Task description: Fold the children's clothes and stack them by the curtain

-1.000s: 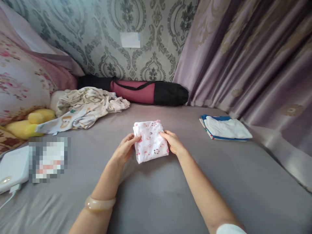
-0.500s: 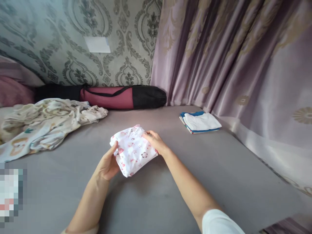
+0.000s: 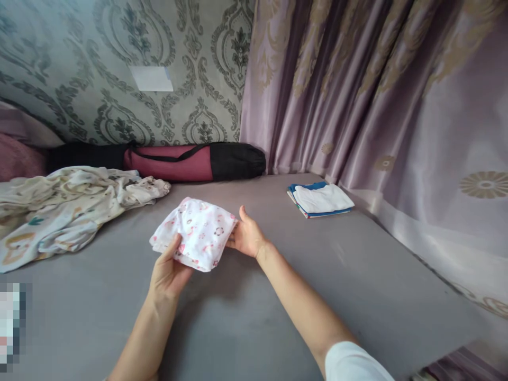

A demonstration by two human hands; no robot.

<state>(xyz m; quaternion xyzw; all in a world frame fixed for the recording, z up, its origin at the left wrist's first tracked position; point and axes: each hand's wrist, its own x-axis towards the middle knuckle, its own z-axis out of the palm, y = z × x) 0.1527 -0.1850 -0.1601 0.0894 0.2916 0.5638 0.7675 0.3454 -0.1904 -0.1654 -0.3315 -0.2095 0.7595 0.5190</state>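
Observation:
A folded white cloth with pink and grey flower prints hangs above the bed, tilted. My left hand grips its near left edge, thumb on top and fingers underneath. At the right edge of the cloth is my right hand, its thumb raised away from the fabric. The fingertips of that hand reach the cloth's side, partly hidden behind it. Farther right lies a small stack: a folded white cloth on top of a blue folded cloth.
A crumpled patterned cloth spreads over the left of the grey bed sheet. Against the papered wall rests a long red and black bag. Purple curtains border the right side. A blurred patch covers something at lower left.
The flowered cloth has moved left and turned in my left hand. My right thumb has lifted off the cloth, and that hand has opened. The view has shifted slightly.

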